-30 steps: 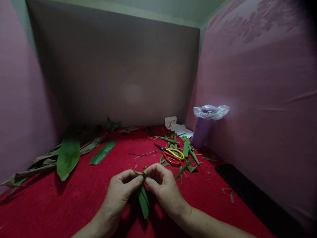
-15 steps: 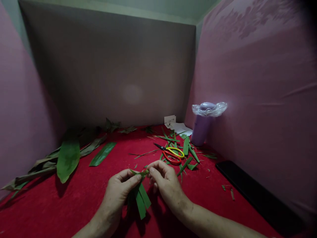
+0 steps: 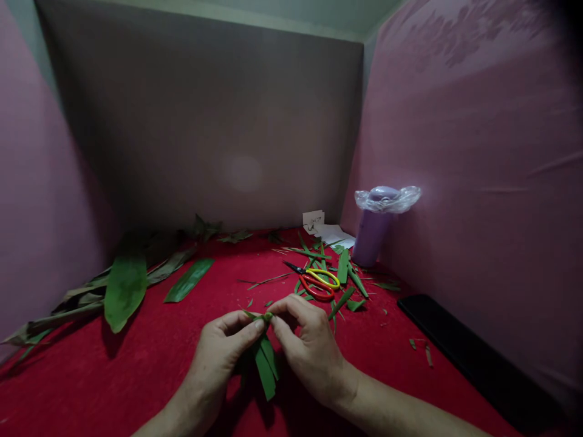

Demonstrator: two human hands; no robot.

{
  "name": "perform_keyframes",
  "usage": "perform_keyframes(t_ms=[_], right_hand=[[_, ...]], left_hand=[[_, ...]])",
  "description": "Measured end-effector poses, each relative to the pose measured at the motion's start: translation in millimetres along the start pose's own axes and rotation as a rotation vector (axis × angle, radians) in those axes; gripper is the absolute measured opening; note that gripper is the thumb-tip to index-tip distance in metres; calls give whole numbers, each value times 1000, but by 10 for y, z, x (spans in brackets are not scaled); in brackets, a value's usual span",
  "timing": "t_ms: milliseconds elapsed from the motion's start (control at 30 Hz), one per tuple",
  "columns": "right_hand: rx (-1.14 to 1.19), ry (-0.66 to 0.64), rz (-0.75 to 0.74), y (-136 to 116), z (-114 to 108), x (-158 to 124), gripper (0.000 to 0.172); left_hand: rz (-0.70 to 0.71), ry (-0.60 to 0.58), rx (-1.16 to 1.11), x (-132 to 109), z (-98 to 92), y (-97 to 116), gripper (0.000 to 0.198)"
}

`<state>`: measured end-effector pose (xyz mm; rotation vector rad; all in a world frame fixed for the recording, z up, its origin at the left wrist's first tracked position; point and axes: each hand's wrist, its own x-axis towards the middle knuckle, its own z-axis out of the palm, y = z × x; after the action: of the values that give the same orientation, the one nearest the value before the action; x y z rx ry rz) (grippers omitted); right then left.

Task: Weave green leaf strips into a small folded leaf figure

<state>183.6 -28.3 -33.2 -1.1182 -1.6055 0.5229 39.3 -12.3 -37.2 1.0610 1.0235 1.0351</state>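
Note:
Between my two hands is a bundle of green leaf strips [image 3: 265, 367], gathered at the top, with flat ends hanging down. My left hand [image 3: 228, 346] pinches it near the top between thumb and fingers. From the other side, the thumb and forefinger of my right hand [image 3: 307, 346] close on the small folded tip. Just beyond my right hand lie scissors [image 3: 321, 284] with one yellow and one red handle, blades pointing left. Cut leaf pieces [image 3: 343, 267] are scattered around them. The lower fingers of both hands are partly hidden.
At left, a broad green leaf [image 3: 125, 291] rests on dried leaves [image 3: 82, 303], beside a cut leaf piece [image 3: 189, 281]. A purple bottle [image 3: 371, 237] topped with clear plastic stands at the right, near white paper [image 3: 334, 235]. A long black object [image 3: 469, 358] lies along the right wall.
My right thumb and forefinger have moved slightly left and in on the bundle's tip. The hanging strips have turned and now lie closer together.

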Motion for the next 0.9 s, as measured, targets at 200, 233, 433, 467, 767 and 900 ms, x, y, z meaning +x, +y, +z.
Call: perform_keyframes(t_ms=[200, 233, 433, 467, 767, 900], right_hand=[[249, -31, 270, 103, 34, 66, 10], [276, -26, 281, 113, 33, 74, 9], [276, -15, 283, 67, -9, 69, 10], [263, -12, 272, 57, -14, 64, 10], [579, -83, 465, 61, 5, 106, 7], [704, -117, 552, 75, -20, 122, 9]], left_hand=[[-32, -31, -23, -14, 21, 32, 19], [-35, -45, -28, -17, 20, 36, 19], [-44, -142, -55, -51, 23, 55, 19], [-49, -137, -50, -54, 29, 58, 19], [-56, -114, -40, -66, 61, 79, 19], [-44, -140, -81, -67, 57, 70, 18]])
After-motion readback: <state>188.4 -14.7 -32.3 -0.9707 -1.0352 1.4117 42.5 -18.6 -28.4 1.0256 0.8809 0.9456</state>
